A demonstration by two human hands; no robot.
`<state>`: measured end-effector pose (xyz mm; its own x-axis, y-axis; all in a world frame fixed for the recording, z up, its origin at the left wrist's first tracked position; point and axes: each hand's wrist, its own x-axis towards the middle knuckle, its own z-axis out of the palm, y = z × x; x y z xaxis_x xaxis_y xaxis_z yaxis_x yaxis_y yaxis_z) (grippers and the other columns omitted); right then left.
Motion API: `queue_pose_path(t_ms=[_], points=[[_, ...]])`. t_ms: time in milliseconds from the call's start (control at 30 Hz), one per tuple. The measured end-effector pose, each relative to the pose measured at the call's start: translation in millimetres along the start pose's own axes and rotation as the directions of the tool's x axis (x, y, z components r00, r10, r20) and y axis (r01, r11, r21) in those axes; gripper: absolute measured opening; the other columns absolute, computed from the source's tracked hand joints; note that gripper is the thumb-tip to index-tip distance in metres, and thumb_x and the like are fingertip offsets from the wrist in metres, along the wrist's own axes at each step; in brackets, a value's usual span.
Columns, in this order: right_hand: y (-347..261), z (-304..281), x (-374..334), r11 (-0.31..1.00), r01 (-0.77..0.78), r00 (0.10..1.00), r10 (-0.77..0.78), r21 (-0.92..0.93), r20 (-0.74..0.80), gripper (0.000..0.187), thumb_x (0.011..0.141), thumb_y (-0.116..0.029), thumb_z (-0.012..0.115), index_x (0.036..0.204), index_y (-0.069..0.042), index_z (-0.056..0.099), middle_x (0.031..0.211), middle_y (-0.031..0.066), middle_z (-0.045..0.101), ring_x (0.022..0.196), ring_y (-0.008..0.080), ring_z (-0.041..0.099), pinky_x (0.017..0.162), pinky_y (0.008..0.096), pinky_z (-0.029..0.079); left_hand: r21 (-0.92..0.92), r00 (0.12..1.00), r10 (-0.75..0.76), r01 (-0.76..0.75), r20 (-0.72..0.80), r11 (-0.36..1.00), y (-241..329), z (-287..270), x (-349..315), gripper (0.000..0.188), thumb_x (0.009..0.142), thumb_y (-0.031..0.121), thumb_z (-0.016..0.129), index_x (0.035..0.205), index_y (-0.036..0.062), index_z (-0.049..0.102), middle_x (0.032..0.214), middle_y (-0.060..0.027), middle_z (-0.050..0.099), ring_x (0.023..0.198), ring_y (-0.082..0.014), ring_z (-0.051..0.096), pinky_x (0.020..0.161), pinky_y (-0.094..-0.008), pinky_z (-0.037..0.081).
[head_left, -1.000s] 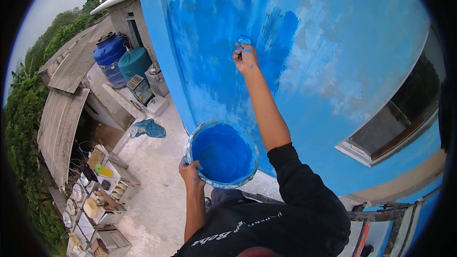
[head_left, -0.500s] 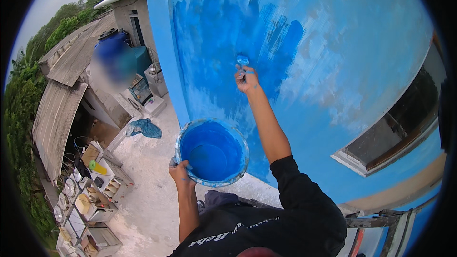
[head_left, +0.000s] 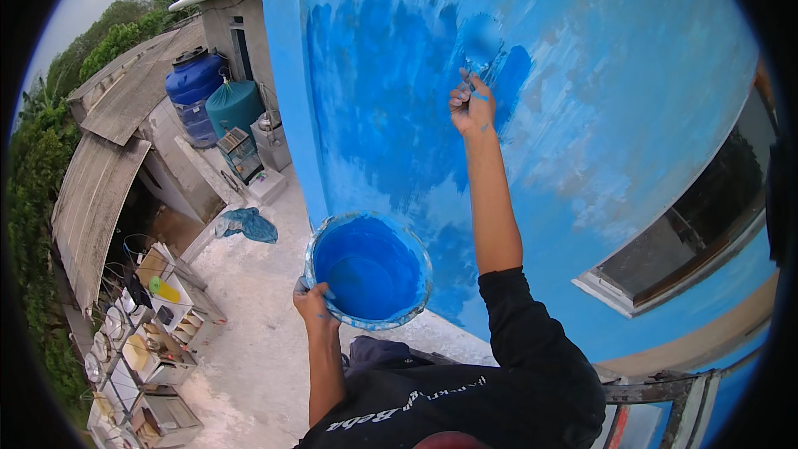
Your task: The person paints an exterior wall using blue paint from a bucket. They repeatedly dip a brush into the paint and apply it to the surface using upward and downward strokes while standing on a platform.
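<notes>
A wall, its dark coat patchy, rises beyond a bucket the left hand clasps as the right hand, just shifted rightward, pinches a blurred tool, apparently taking work to the coat's edge.

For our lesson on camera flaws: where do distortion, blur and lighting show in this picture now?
Head view: fisheye bending curves the window's upper edge, with black corners around; a soft smudge just above the right hand blurs the blue wall, hiding the tip of what it holds; light looks diffuse, no hard-edged shadows on the pale floor.
</notes>
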<state>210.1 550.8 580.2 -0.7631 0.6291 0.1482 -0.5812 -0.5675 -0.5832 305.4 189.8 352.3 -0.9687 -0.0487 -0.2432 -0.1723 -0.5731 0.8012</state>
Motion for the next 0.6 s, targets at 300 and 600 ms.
queue_pose_path(t_ms=[300,600], points=[[36,-44,-14,0.970,-0.242,0.965,0.239,-0.016,-0.110,0.037,0.103,-0.026,0.043,0.121,0.005,0.050,0.062,-0.0009,0.039,0.051,0.0098,0.038,0.046,0.0290,0.035,-0.009,0.999,-0.044,0.044,0.023,0.999,-2,3,-6,0.018,0.064,-0.011,0.047,0.076,0.0012,0.051,0.072,-0.0116,0.060,0.053,-0.0185,0.058,0.049,-0.0303,0.053],[-4,-12,-59,0.940,0.281,0.960,-0.272,-0.191,0.070,0.039,0.104,-0.028,0.042,0.125,0.005,0.048,0.059,-0.0009,0.038,0.051,0.0105,0.039,0.044,0.0290,0.036,-0.050,1.000,-0.004,0.002,-0.023,0.999,4,7,-16,0.017,0.064,-0.012,0.048,0.071,0.0040,0.048,0.062,-0.0092,0.056,0.044,-0.0161,0.051,0.042,-0.0280,0.047]])
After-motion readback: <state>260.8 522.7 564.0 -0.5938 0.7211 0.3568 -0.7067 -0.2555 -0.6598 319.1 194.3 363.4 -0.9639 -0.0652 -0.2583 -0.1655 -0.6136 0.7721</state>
